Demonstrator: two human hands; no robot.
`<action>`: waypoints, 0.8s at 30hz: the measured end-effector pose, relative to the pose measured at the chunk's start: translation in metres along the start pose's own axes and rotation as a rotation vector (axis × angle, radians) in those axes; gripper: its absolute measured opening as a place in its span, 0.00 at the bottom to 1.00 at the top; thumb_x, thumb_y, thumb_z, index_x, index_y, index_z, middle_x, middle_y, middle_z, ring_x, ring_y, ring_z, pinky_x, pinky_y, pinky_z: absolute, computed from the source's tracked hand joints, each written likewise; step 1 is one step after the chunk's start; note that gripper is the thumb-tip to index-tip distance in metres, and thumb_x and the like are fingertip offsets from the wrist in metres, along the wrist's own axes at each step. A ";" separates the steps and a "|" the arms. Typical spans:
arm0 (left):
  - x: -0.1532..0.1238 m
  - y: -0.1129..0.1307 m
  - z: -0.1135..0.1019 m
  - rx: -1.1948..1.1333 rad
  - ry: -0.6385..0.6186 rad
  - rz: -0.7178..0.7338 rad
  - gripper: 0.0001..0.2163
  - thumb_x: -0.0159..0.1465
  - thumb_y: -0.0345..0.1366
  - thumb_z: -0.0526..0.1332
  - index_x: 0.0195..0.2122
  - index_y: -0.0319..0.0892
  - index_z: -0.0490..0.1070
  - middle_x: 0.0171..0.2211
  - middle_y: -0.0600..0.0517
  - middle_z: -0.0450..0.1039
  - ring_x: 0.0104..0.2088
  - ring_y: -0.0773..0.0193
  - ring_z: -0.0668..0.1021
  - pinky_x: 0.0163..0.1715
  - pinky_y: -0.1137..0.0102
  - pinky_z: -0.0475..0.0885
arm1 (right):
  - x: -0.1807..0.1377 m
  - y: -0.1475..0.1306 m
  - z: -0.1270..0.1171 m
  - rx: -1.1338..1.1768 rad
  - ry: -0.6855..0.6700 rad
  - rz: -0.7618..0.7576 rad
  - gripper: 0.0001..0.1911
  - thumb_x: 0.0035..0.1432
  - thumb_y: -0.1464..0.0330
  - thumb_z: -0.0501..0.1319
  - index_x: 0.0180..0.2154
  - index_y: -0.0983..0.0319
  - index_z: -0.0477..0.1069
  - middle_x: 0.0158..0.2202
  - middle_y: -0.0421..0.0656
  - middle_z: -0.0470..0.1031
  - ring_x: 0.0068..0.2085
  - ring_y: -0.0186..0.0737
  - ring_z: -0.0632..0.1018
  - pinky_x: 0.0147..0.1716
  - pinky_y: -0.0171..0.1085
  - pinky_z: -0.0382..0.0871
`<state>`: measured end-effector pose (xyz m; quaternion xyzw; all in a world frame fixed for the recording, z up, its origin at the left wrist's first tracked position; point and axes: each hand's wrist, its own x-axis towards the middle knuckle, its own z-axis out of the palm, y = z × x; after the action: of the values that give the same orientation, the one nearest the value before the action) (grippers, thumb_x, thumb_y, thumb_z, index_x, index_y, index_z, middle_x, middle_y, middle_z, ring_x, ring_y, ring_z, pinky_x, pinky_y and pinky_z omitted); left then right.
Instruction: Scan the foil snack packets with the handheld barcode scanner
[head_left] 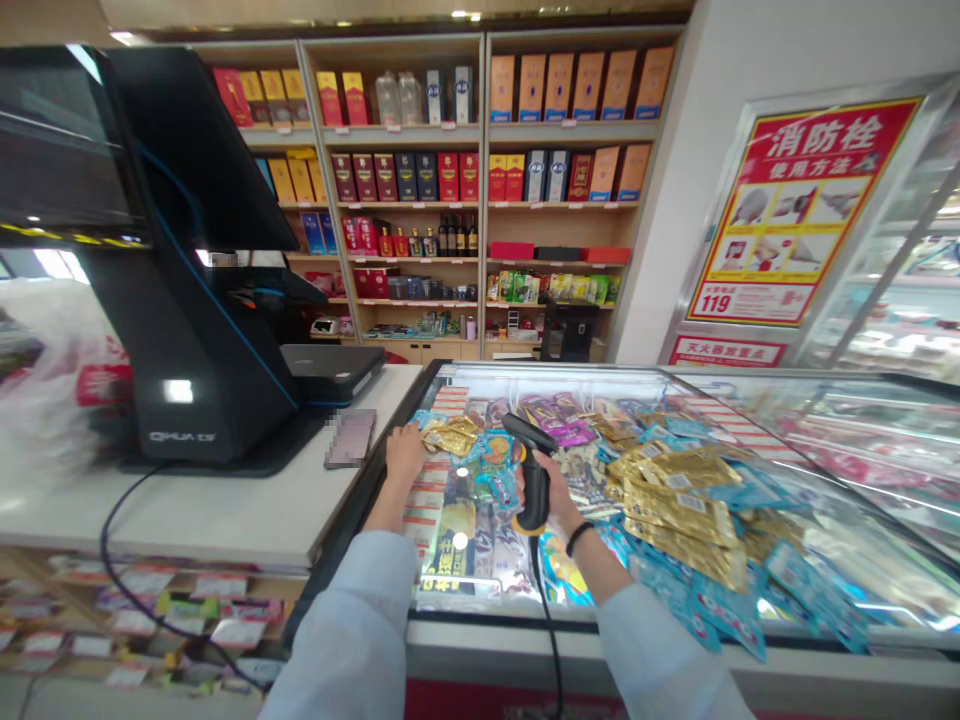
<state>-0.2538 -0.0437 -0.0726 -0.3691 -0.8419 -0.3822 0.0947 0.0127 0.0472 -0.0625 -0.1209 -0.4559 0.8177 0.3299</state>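
My right hand [553, 490] is wrapped around the handle of a black barcode scanner [536, 490] with yellow trim. The scanner's head points up and to the left, and its cable hangs down over the freezer's front edge. At the freezer's left side, my left hand [406, 452] has its fingers curled at the left edge of a gold packet [454, 435]. Blue packets [496, 450] lie between the two hands. To the right of the scanner, a loose pile of gold packets [679, 500] and blue packets [716, 605] covers the glass top.
A glass-topped freezer [510, 628] spans the front. On the white counter [247, 520] at left stand a black checkout terminal [202, 380], a phone-like flat object [351, 438] and a plastic bag [52, 380]. Shelves [409, 205] of boxes and bottles line the back.
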 end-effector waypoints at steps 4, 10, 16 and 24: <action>0.005 0.000 0.004 -0.085 -0.031 -0.025 0.16 0.58 0.29 0.56 0.47 0.37 0.72 0.45 0.37 0.76 0.51 0.45 0.74 0.54 0.51 0.64 | 0.001 0.003 0.000 -0.018 0.002 -0.003 0.22 0.50 0.51 0.64 0.21 0.63 0.69 0.15 0.39 0.69 0.13 0.33 0.69 0.10 0.32 0.61; 0.014 -0.004 0.004 -0.287 -0.099 -0.115 0.22 0.55 0.27 0.59 0.52 0.34 0.68 0.42 0.41 0.78 0.42 0.54 0.79 0.47 0.61 0.72 | 0.002 0.005 0.002 0.006 0.004 0.006 0.19 0.50 0.52 0.65 0.26 0.62 0.69 0.16 0.39 0.70 0.13 0.34 0.70 0.10 0.32 0.61; 0.014 -0.006 0.002 -0.492 -0.181 -0.172 0.20 0.55 0.31 0.58 0.49 0.34 0.71 0.41 0.44 0.77 0.38 0.57 0.79 0.39 0.65 0.75 | 0.001 0.002 0.003 0.007 -0.004 0.000 0.19 0.49 0.52 0.65 0.27 0.62 0.69 0.16 0.38 0.70 0.13 0.35 0.70 0.10 0.31 0.61; 0.011 -0.005 0.002 -0.764 -0.418 -0.337 0.06 0.52 0.36 0.64 0.28 0.39 0.71 0.22 0.53 0.71 0.23 0.66 0.74 0.28 0.69 0.72 | -0.004 -0.001 0.007 0.010 0.039 -0.018 0.21 0.47 0.51 0.66 0.28 0.63 0.68 0.16 0.38 0.71 0.13 0.34 0.70 0.10 0.31 0.61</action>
<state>-0.2648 -0.0387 -0.0723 -0.3048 -0.6899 -0.5924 -0.2832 0.0122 0.0400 -0.0581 -0.1311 -0.4465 0.8145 0.3465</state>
